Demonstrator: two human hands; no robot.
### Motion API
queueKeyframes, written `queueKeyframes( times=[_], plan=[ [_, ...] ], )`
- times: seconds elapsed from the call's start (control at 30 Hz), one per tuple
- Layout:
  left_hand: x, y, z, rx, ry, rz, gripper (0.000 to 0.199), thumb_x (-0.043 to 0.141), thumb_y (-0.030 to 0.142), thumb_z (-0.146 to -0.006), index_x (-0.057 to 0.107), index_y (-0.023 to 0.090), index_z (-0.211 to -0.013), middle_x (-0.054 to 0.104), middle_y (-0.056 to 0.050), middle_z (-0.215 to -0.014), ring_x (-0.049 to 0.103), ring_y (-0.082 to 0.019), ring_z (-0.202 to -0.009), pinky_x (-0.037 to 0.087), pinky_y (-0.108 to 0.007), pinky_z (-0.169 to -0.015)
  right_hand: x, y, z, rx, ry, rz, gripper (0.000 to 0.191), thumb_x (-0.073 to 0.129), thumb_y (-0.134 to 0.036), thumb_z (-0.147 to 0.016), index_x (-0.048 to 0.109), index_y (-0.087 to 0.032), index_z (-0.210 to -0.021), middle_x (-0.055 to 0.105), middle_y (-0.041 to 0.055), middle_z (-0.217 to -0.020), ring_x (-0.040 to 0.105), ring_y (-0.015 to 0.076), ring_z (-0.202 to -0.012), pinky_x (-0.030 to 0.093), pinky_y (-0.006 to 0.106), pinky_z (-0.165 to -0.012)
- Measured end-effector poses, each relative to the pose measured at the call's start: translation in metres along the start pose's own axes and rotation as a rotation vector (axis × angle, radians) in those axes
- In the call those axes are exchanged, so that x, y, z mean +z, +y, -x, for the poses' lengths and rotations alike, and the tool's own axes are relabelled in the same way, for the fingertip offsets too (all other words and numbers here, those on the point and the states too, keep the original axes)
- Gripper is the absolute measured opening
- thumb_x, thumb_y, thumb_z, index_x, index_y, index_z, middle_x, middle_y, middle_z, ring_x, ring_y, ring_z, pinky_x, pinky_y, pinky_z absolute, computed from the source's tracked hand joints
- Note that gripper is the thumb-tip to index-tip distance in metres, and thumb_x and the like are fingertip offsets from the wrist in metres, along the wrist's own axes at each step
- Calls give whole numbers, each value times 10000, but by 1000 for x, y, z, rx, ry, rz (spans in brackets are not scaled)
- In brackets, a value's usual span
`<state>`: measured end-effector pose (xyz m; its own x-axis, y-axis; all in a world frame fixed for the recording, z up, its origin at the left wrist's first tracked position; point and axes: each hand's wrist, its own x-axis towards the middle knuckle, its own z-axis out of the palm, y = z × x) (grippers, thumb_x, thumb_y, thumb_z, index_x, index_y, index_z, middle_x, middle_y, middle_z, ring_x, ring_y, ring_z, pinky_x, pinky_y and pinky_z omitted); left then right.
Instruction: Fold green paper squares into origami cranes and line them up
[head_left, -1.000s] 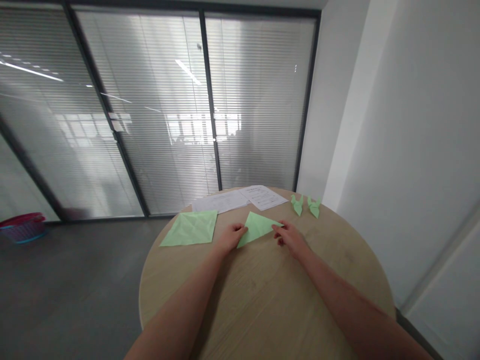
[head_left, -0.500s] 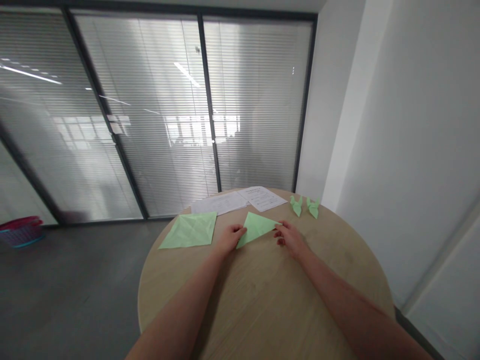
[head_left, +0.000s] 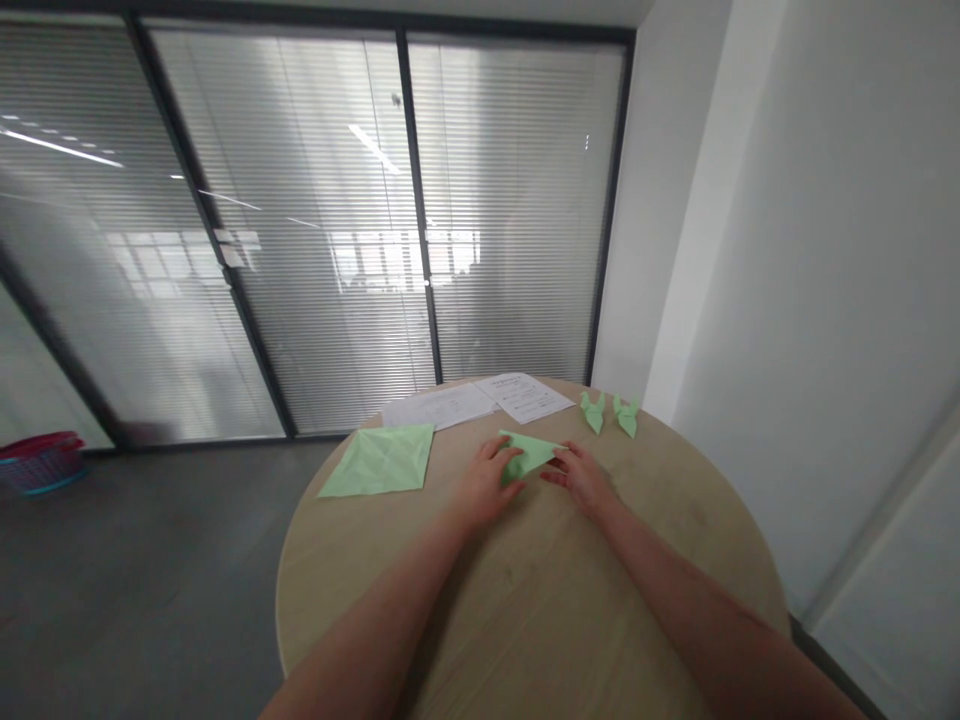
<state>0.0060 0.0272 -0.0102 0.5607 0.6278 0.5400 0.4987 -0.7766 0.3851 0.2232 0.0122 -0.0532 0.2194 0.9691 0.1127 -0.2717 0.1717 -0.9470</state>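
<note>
A folded green paper (head_left: 534,452), roughly a triangle, is between my two hands at the middle of the table. My left hand (head_left: 487,485) curves over its left part, fingers somewhat apart and holding it, hiding its left corner. At the right tip, the thumb and index finger of my right hand (head_left: 587,480) pinch the paper. The other right fingers curl beneath. To the left lies a creased green sheet (head_left: 386,460), opened flat. Two small folded green paper figures (head_left: 592,412), with pointed tips, are at the far right.
White printed sheets (head_left: 442,406) lie along the far edge of the round wooden table (head_left: 510,630). Glass partitions with blinds (head_left: 337,200) rise behind it, and a white wall (head_left: 847,300) stands on the right. A pink and blue basket (head_left: 43,465) rests on the floor at left.
My left hand has shifted right and up over the folded paper, from pinching its left side to spreading its fingers across it. My right hand has barely moved.
</note>
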Motion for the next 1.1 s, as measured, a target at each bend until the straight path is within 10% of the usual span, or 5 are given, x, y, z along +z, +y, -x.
queueKeyframes(
  times=[0.3, 0.87, 1.1],
  plan=[
    [6, 2, 0, -35, -14, 109, 591, 633, 65, -755, 585, 202, -1328, 543, -145, -1481, 503, -302, -1389, 363, -516, -1214, 2, -3, 2, 8, -42, -140, 342, 775, -427, -714, 575, -221, -902, 731, 78, -1072, 710, 270, -1006, 628, 422, -789],
    [13, -6, -2, -336, -1, 774, 697, 798, 336, -796, 492, 186, -1404, 518, -230, -1455, 643, -327, -1211, 554, -509, -974, 8, -13, 13, -42, -133, 15, 407, 845, -456, -701, 528, -221, -801, 677, 46, -964, 673, 268, -1024, 626, 388, -759],
    [18, -15, -2, -343, 8, 767, 651, 748, 321, -844, 469, 172, -1413, 567, -214, -1379, 670, -286, -1133, 567, -457, -930, 8, -13, 11, -27, -91, -31, 590, 856, -409, -690, 553, -265, -1176, 692, 80, -1136, 687, 286, -1051, 619, 365, -712]
  ],
)
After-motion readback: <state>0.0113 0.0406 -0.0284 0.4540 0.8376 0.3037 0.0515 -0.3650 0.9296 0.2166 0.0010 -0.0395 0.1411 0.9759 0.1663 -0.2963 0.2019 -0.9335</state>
